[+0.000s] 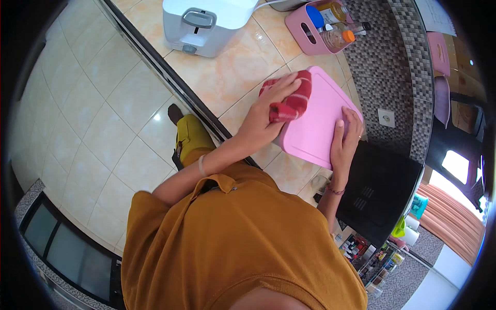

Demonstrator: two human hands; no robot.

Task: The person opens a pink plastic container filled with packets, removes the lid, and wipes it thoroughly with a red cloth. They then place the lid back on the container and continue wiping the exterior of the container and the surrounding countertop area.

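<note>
A pink plastic lid [321,112] with rounded corners lies before me at counter height, tilted in the view. It seems to top a container, whose greyish side barely shows at the near left corner. My left hand [267,104] presses a bunched red checked cloth [298,102] on the lid's left edge, with its fingers spread over the cloth. At the lid's right edge, my right hand [347,135] holds on, thumb and fingertips resting on the top. The rest of its grip is hidden.
A white appliance [209,27] with a grey handle stands on the tiled counter [232,77]. Behind the lid, a pink basket [300,33] holds several bottles. A black panel [376,193] lies right of my right hand. The counter's dark edge [166,73] runs diagonally on the left.
</note>
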